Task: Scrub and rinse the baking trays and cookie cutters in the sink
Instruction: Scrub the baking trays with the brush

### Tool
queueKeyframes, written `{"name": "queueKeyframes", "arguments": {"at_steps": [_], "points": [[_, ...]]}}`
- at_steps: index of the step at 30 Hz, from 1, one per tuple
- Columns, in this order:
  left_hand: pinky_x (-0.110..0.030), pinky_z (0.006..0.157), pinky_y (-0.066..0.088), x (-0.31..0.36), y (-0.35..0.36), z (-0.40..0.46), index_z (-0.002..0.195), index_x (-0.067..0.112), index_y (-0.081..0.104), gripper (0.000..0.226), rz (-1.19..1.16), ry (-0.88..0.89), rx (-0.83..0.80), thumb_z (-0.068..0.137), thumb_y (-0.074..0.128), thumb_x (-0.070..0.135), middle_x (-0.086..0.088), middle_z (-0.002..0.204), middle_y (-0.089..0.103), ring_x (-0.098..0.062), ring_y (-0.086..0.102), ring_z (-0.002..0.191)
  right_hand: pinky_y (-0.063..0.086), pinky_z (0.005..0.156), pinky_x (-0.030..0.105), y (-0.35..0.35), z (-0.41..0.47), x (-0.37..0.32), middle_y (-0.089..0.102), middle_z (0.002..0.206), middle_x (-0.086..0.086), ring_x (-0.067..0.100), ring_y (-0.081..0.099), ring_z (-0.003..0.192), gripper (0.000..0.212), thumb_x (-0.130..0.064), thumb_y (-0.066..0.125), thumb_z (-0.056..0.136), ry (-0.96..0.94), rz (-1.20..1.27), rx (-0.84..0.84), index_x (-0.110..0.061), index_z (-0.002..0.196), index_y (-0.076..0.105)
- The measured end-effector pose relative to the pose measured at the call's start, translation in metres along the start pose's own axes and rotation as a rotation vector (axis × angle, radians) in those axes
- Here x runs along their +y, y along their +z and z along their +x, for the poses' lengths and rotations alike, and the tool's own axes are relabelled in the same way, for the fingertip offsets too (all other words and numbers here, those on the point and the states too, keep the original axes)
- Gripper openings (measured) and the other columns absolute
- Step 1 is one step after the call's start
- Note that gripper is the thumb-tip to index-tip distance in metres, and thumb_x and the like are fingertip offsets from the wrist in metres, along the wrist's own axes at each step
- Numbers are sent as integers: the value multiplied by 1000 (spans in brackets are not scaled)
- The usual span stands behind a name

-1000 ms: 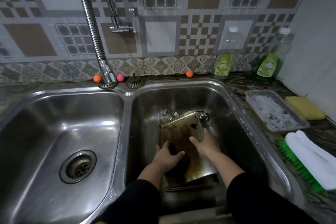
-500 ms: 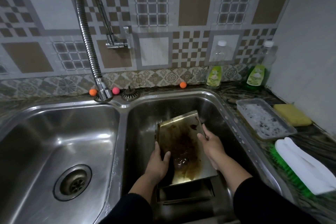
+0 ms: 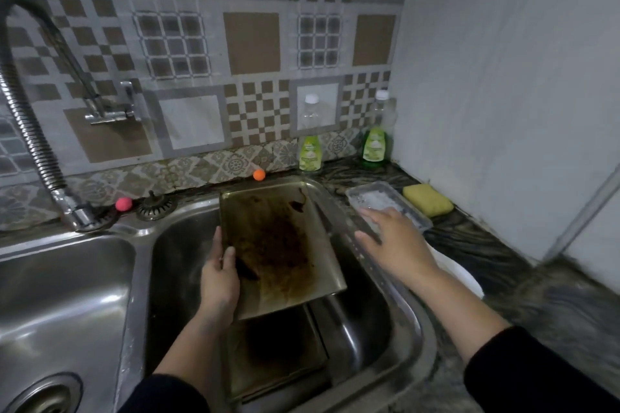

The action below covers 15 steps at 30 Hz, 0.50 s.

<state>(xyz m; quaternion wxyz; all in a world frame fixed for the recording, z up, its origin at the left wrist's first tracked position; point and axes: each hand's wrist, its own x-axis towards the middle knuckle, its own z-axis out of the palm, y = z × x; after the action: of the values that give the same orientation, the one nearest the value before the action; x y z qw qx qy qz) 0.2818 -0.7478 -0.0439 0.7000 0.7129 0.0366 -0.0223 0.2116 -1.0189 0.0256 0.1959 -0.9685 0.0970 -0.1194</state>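
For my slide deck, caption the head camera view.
Left hand holds stained baking tray over sink; right hand reaches toward soapy container.

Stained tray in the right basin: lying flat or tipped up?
Tipped up. The baking tray leans with its far edge raised near the sink rim; the left hand grips its left edge, and its near edge sits over another tray.

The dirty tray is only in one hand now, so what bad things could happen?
The left hand alone grips the tilted tray by one edge; it might slip and bang onto the second tray below. The right hand reaches toward the soapy tub at the sink's rim and could nudge it in.
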Motion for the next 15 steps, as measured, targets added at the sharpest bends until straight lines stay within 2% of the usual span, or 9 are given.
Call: {"name": "queueKeyframes", "arguments": {"at_steps": [2,5,8,10,13,15], "points": [[-49,116,24,-1,6,0,147,42,25,48,18,49,32,103,34,25,4,149,37,-21,34,138,46,93,40,-17,-14,27,49,132,2,25,50,116,51,-48,52,90,54,-201,105,-34,138,43],[-46,117,21,4,17,-4,149,38,25,49,29,113,67,103,34,22,4,153,33,-19,29,141,47,83,38,-23,-35,55,41,132,5,30,46,118,64,-54,52,88,236,-302,-24,-38,144,26],[-47,116,22,10,28,-10,149,39,23,49,7,112,49,104,32,22,3,152,33,-20,30,140,48,71,33,-12,-51,66,41,129,3,27,55,111,70,-53,57,85,262,-300,-74,-41,144,22],[-45,116,22,12,33,-14,150,38,20,50,22,133,60,104,31,21,3,154,31,-20,28,141,50,74,33,-9,-55,68,45,131,0,25,58,109,71,-51,60,84,275,-281,-48,-43,144,23],[-41,116,19,13,35,-18,151,37,18,51,66,178,77,104,31,20,6,156,26,-18,23,143,50,86,35,-15,-52,64,50,135,-1,23,54,119,75,-51,67,79,277,-154,-29,-47,143,29],[-35,114,17,12,34,-19,151,36,18,51,84,183,98,104,31,19,9,156,24,-15,21,144,49,83,33,-28,-40,55,55,130,-2,21,55,115,77,-53,70,76,219,-88,16,-45,143,32]]}}
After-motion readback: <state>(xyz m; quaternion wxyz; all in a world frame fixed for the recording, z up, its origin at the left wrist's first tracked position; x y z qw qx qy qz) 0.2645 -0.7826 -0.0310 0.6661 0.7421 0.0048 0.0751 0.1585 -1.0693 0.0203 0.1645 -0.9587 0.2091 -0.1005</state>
